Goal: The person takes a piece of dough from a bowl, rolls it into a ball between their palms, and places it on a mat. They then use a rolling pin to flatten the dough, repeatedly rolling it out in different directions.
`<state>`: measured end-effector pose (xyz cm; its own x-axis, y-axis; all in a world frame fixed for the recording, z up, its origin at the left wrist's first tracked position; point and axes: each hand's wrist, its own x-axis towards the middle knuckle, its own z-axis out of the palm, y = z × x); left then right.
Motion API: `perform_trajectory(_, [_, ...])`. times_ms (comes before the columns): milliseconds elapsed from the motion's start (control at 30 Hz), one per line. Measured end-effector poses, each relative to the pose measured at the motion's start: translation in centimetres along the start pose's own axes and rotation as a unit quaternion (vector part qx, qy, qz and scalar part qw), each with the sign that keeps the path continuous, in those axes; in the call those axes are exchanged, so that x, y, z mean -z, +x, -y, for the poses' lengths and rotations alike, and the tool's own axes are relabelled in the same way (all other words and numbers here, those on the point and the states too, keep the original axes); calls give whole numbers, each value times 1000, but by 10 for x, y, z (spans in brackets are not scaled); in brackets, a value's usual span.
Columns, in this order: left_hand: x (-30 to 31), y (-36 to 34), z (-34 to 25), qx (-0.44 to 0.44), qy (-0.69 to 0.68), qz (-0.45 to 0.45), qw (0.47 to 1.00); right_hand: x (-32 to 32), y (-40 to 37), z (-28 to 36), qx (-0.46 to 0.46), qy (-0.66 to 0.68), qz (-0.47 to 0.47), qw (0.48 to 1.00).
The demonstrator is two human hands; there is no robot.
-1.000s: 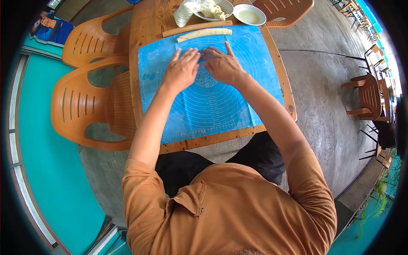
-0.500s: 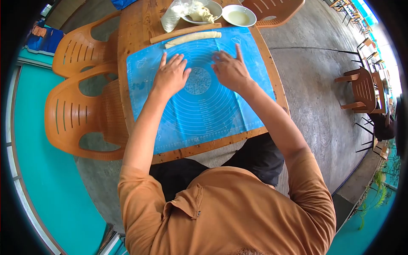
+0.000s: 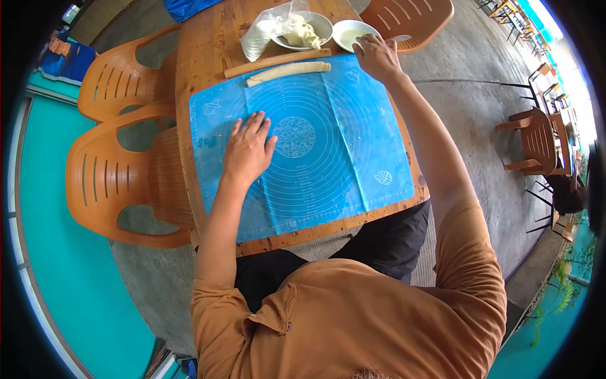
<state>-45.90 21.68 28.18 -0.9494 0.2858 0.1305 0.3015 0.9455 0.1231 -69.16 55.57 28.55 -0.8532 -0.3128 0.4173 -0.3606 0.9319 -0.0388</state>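
Observation:
My left hand (image 3: 247,151) lies flat on the blue silicone mat (image 3: 328,215), fingers stretched out and nothing in them. At the upper right my right hand (image 3: 380,58) reaches to the near rim of a white bowl (image 3: 344,26) of pale liquid. Its fingers are a little bent, the tips overlapping the bowl's inside, and no held thing shows. A rolled-up strip of dough (image 3: 288,73) rests along the mat's far edge. Just behind it is a wooden rolling pin (image 3: 278,62).
Behind the rolling pin stand a bowl (image 3: 326,26) with a lump of dough (image 3: 306,35) and a clear plastic bag (image 3: 257,39) of white flour. Orange plastic chairs (image 3: 113,183) flank the wooden table (image 3: 205,44) on the left, and another chair (image 3: 410,22) is at the back right.
My right hand has moved from over the mat up and right to the bowl of liquid. My left hand has shifted slightly back toward me and now rests on the mat.

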Motion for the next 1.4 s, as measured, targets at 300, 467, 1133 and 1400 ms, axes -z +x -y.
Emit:
perform_trajectory(300, [0,0,2,6,-16,-12,1000,-21,30,-1,-26,-22,138,990])
perform_trajectory(467, [0,3,2,3,-18,-15,1000,-15,22,4,-23,-12,53,998])
perform_trajectory(1133, [35,-108,31,111,-49,-132,984,16,-87,240,134,195,32,971])
perform_trajectory(1400, [37,-104,32,104,-66,-135,983,24,-96,194,15,24,73,997])
